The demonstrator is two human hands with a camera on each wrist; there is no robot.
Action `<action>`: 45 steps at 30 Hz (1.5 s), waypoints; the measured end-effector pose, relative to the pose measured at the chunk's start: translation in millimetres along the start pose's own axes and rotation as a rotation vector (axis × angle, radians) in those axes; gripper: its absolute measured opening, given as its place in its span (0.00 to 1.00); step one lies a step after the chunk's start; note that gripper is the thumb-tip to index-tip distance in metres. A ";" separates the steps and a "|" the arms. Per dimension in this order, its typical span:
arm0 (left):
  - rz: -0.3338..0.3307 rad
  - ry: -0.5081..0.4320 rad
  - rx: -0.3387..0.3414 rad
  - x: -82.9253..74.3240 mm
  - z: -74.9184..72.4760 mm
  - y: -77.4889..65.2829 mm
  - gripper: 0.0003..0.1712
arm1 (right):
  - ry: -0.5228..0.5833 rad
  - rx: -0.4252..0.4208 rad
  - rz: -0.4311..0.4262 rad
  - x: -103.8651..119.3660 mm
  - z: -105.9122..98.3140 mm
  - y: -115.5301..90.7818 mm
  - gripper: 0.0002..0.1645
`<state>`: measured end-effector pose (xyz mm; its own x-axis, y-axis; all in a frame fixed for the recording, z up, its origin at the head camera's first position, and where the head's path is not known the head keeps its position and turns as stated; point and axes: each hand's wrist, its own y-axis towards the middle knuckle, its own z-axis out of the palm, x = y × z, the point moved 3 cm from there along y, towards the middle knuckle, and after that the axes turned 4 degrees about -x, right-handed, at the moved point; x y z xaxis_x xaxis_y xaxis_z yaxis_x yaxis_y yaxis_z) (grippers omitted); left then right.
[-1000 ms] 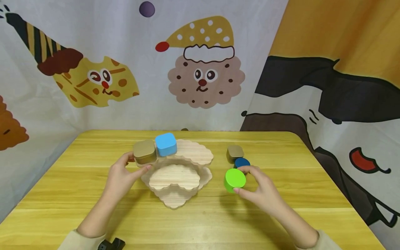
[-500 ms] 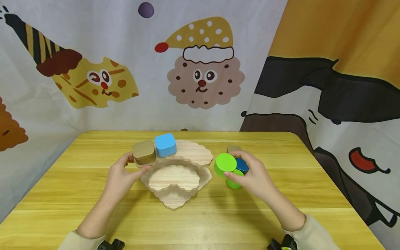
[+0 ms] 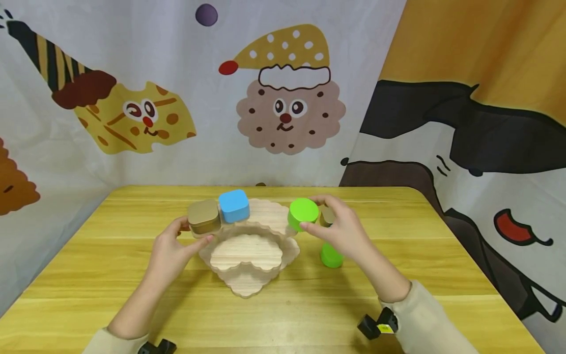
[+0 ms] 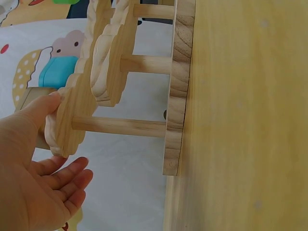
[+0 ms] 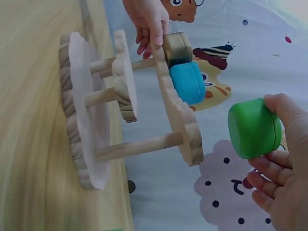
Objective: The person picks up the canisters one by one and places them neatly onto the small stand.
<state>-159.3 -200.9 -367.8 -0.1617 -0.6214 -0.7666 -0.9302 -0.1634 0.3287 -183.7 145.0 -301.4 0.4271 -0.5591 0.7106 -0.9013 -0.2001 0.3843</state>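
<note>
A tiered wooden stand [image 3: 246, 251] with scalloped platforms joined by round posts is on the table. A gold tin [image 3: 203, 214] and a light blue tin [image 3: 234, 204] sit on the left part of its top platform [image 3: 269, 211]. My left hand [image 3: 170, 250] grips that platform's left end, with the thumb [image 4: 50, 101] at the edge beside the gold tin. My right hand [image 3: 342, 228] pinches a green rounded tin [image 5: 252, 127] between thumb and fingers. In the right wrist view a gap separates it from the platform; in the head view it overlaps the right end.
Another green tin [image 3: 331, 255] stands on the table [image 3: 292, 314] right of the stand. Behind my right hand, a second gold tin [image 3: 326, 217] is partly covered. A cartoon-print curtain [image 3: 177, 59] hangs behind the table.
My right hand has carried its green tin up, left and away, from the right of the stand to its top platform's right end. The dark blue tin is now hidden. My left hand stays put.
</note>
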 end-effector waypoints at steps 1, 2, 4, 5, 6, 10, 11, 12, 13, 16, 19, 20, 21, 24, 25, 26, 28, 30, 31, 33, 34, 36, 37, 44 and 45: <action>0.000 0.001 0.000 0.0 0.0 -0.2 0.39 | 0.002 0.002 0.006 1.3 0.9 2.3 0.34; 0.000 0.002 -0.001 0.1 0.0 -0.4 0.40 | 0.005 0.003 0.007 2.7 1.8 4.6 0.33; 0.000 0.004 -0.002 0.3 0.1 -0.6 0.40 | 0.005 0.003 0.004 4.8 4.0 9.6 0.33; 0.001 0.006 -0.003 0.3 0.1 -0.7 0.40 | 0.006 0.001 -0.004 5.5 5.2 12.3 0.32; 0.001 0.006 -0.003 0.5 0.2 -0.7 0.40 | 0.004 0.000 -0.012 6.2 6.7 15.0 0.32; 0.000 0.005 -0.001 0.7 -0.1 -0.8 0.40 | -0.004 -0.005 -0.055 9.4 11.8 25.1 0.31; 0.001 0.004 -0.001 0.7 -0.1 -0.7 0.40 | -0.001 -0.003 -0.063 10.3 13.0 27.3 0.30; 0.001 0.003 -0.001 0.8 -0.1 -0.5 0.40 | 0.001 -0.001 -0.068 11.2 14.4 29.5 0.30; 0.002 0.002 -0.001 0.8 -0.1 -0.4 0.40 | 0.007 0.002 -0.073 12.1 15.7 31.6 0.30; 0.004 -0.003 -0.003 1.0 -0.2 0.1 0.40 | 0.025 0.017 -0.079 14.9 20.2 38.0 0.30; 0.006 -0.007 -0.005 1.2 -0.3 0.4 0.40 | 0.042 0.030 -0.076 17.8 23.9 44.0 0.30; 0.006 -0.006 -0.006 1.3 -0.2 0.4 0.40 | 0.047 0.032 -0.073 18.6 25.0 45.8 0.30; 0.006 -0.006 -0.007 1.3 -0.1 0.4 0.40 | 0.055 0.037 -0.071 19.4 26.1 47.5 0.30; 0.006 -0.001 -0.008 1.4 0.3 0.1 0.39 | 0.072 0.047 -0.062 20.7 29.7 51.9 0.30; 0.006 0.000 -0.007 1.4 0.4 0.1 0.39 | 0.080 0.052 -0.060 20.9 31.2 53.2 0.29; 0.007 0.000 -0.007 1.5 0.5 0.1 0.38 | 0.085 0.054 -0.059 21.2 32.8 54.5 0.29; 0.008 -0.001 -0.006 1.6 0.7 0.2 0.38 | 0.100 0.059 -0.060 21.4 36.3 57.0 0.29; 0.009 -0.002 -0.005 1.6 0.7 0.3 0.39 | 0.113 0.061 -0.060 21.6 40.3 59.5 0.28; 0.009 -0.003 -0.006 1.8 0.8 0.4 0.39 | 0.112 0.062 -0.061 21.7 42.7 60.8 0.28; 0.010 -0.003 -0.007 1.9 0.6 0.4 0.39 | 0.116 0.065 -0.061 21.3 47.4 62.9 0.28; 0.009 -0.003 -0.007 2.0 0.5 0.4 0.39 | 0.113 0.065 -0.057 21.0 49.7 63.8 0.29; 0.009 -0.004 -0.008 2.1 0.5 0.4 0.39 | 0.115 0.071 -0.052 19.8 54.2 65.0 0.29; 0.007 -0.004 -0.008 2.2 0.5 0.3 0.39 | 0.115 0.074 -0.048 19.1 56.2 65.3 0.29; 0.007 0.004 -0.007 2.0 0.4 -0.1 0.40 | 0.101 0.093 -0.022 13.9 66.5 65.4 0.30; 0.008 0.005 -0.007 1.6 0.2 -0.2 0.40 | 0.094 0.095 -0.019 13.2 67.3 65.3 0.30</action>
<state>-159.4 -201.7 -369.2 -0.1675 -0.6264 -0.7613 -0.9266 -0.1637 0.3385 -241.9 70.5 -306.7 0.4453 -0.4778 0.7573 -0.8938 -0.2880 0.3439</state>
